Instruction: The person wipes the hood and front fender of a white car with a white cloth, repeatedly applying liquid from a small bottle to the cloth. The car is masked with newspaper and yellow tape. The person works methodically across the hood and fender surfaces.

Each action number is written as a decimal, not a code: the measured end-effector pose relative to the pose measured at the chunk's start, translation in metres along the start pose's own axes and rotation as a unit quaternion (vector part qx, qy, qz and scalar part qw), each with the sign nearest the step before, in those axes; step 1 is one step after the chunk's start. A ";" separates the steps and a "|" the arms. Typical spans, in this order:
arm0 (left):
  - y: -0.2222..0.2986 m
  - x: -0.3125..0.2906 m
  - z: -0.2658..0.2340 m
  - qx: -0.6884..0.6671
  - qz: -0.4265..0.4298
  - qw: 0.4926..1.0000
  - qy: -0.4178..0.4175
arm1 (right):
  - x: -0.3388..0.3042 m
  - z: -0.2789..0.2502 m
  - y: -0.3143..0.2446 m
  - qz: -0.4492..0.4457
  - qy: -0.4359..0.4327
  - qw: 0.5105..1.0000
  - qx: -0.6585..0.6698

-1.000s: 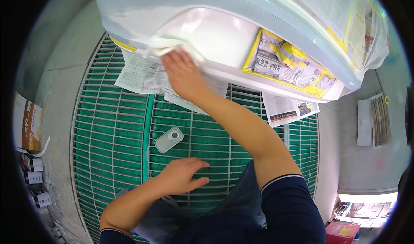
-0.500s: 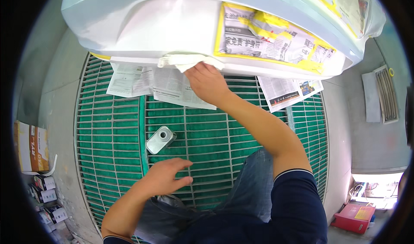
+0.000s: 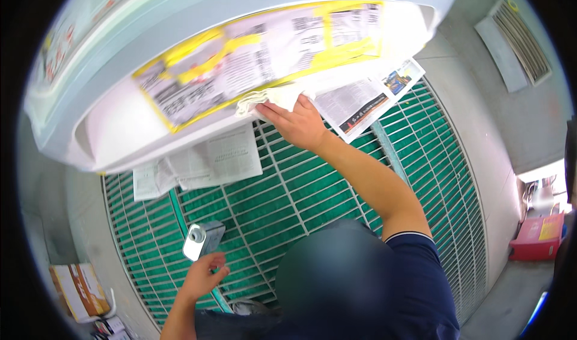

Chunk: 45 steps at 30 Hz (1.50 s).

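My right hand (image 3: 299,125) holds a folded white cloth (image 3: 271,100) against the lower edge of a white car bumper (image 3: 111,124). Its fingers lie over the cloth's near side. Masking paper (image 3: 258,57), bordered with yellow tape, covers the bumper's recessed middle just above the cloth. Low on the left, my left hand (image 3: 203,278) hovers with nothing in it, its thumb and fingers apart and loosely curved. Just beyond its fingertips a silvery rectangular can (image 3: 203,239) with a round spout stands on the floor grating (image 3: 288,190).
Newspaper sheets hang under the bumper on the left (image 3: 210,160) and on the right (image 3: 363,103). A cardboard box (image 3: 78,291) sits at the lower left. At the right are a red case (image 3: 538,238) and a vent panel (image 3: 520,42) lying on the floor.
The view has turned and shifted rightward along the bumper. My right hand and the cloth have moved right along its lower edge, now below the taped paper. My left hand is nearer the can.
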<state>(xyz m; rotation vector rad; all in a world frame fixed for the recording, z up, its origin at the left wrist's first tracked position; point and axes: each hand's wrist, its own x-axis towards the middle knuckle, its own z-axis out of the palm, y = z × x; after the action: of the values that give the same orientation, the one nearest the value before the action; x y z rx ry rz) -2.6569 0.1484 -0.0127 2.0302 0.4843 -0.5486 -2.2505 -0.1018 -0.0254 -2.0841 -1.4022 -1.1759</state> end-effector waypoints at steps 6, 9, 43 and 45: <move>-0.013 -0.006 0.017 0.058 0.007 0.994 0.093 | -0.059 -0.011 0.069 0.110 0.040 0.993 0.006; -0.004 -0.023 0.000 0.199 0.078 0.972 0.100 | -0.087 -0.028 0.117 0.147 0.074 0.986 0.015; -0.123 -0.037 -0.083 -0.119 -0.384 0.904 0.144 | -0.072 -0.077 0.337 0.367 0.367 0.855 0.010; -0.123 -0.041 -0.082 -0.098 -0.394 0.901 0.154 | -0.060 -0.072 0.334 0.405 0.401 0.821 0.038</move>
<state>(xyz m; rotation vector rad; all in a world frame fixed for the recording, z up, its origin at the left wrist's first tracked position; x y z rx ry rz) -2.7419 0.2737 -0.0375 1.6719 1.5241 -0.6124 -1.9954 -0.3328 0.0168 -1.5008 -0.1222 -1.2937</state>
